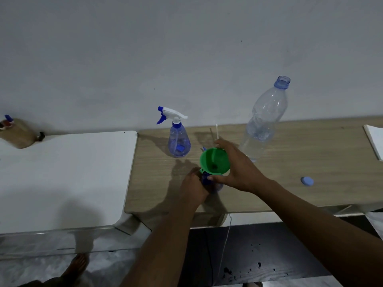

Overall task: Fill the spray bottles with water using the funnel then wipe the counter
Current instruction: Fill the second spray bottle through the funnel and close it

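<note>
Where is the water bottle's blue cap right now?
The blue cap lies loose on the wooden counter, right of both hands and in front of the open water bottle.

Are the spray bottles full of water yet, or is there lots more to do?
Partly. The spray bottle at the back wears its sprayer, so it looks finished. The right hand holds the green funnel over a second bottle gripped by the left hand. The big water bottle stands uncapped, waiting. Pouring, capping and wiping the counter remain.

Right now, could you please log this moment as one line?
left hand: steadies bottle | right hand: holds green funnel | water bottle: uncapped
</note>
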`<action>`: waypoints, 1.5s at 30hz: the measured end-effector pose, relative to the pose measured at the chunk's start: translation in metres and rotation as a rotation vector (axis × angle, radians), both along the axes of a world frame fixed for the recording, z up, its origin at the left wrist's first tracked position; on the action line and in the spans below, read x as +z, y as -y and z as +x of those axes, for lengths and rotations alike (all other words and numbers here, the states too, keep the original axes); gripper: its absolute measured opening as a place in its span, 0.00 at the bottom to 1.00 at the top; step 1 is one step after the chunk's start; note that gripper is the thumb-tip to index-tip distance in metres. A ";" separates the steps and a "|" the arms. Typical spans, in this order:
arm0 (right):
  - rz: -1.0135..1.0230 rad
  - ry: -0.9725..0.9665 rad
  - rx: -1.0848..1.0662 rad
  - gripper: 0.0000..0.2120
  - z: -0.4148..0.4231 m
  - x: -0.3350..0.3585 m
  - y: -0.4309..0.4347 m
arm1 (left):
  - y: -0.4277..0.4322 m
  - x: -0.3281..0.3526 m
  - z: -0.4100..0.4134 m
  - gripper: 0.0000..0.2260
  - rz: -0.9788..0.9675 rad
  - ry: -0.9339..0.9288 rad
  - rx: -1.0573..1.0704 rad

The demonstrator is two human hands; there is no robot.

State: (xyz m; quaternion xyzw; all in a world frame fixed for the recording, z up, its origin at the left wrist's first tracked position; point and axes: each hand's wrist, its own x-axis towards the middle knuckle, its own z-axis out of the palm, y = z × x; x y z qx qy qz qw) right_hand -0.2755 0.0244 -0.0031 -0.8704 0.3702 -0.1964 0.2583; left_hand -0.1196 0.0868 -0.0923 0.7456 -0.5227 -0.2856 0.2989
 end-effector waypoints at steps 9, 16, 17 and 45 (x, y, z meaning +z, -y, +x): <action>-0.037 0.012 -0.015 0.49 0.001 0.003 0.002 | 0.003 -0.007 0.003 0.19 0.042 -0.013 -0.026; -0.061 0.014 -0.002 0.49 0.002 0.008 0.005 | 0.004 -0.009 0.001 0.21 0.029 -0.005 0.030; -0.064 0.012 -0.001 0.49 0.001 0.009 0.005 | 0.003 -0.009 0.001 0.22 0.033 -0.008 0.028; 0.608 0.279 -0.351 0.26 -0.049 -0.046 0.012 | 0.003 -0.010 0.001 0.28 -0.047 -0.018 -0.001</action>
